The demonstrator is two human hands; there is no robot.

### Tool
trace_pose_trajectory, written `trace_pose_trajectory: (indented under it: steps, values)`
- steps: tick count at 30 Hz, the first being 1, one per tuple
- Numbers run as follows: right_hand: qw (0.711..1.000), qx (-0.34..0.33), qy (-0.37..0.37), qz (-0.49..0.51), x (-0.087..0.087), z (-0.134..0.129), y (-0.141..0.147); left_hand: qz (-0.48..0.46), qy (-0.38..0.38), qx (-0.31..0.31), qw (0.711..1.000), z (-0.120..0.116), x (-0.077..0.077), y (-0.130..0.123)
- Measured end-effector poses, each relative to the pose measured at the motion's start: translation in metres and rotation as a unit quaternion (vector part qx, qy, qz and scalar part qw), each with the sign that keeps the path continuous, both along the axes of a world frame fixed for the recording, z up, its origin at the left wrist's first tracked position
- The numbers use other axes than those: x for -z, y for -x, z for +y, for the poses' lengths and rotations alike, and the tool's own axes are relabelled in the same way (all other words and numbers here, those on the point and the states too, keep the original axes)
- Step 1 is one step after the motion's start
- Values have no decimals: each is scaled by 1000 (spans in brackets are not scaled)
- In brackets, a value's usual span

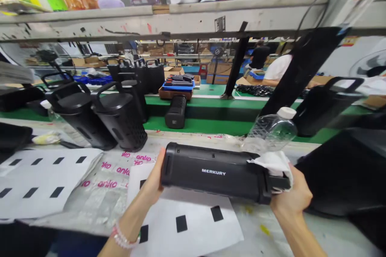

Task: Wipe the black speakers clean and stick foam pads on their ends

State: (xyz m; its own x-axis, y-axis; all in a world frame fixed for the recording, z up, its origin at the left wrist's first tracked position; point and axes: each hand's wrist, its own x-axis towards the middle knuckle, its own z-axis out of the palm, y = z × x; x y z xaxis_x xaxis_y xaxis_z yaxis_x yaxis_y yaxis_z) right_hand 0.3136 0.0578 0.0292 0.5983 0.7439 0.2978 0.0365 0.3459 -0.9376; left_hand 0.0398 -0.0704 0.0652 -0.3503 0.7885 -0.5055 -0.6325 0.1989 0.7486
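A long black speaker housing (211,174) with the word MERKURY on its side lies sideways in the air over the bench. My left hand (155,176) is closed on its left end, with the fingers mostly hidden behind it. At the other end, my right hand (294,192) grips the handle part through a crumpled white cloth (273,162). Below the speaker lies a white sheet (205,237) with black rectangles on it.
Several black speakers (120,116) with handles stand at the left. A clear plastic bottle (271,130) lies behind my right hand. Beyond runs a green conveyor (208,122) carrying a small black speaker (176,113). Overhead is a loaded shelf (187,20); people sit farther back.
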Motion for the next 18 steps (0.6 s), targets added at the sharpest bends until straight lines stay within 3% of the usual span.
trace_pose_trajectory:
  steps: [3,6,10,14,18]
  values:
    - [997,-45,62,-17,6,3,10,2,8,13,1000,8,23,0]
    - [985,-101,112,-84,-2,-1,8,-14,13,26,999,12,34,2]
    - [953,-85,49,-286,-17,-14,2,-32,15,38,999,11,37,5]
    - [871,-148,-71,-463,-14,-33,36,-40,8,28,999,10,41,5]
    - [738,-168,-209,-619,-6,-70,100,-43,-25,27,998,8,48,2]
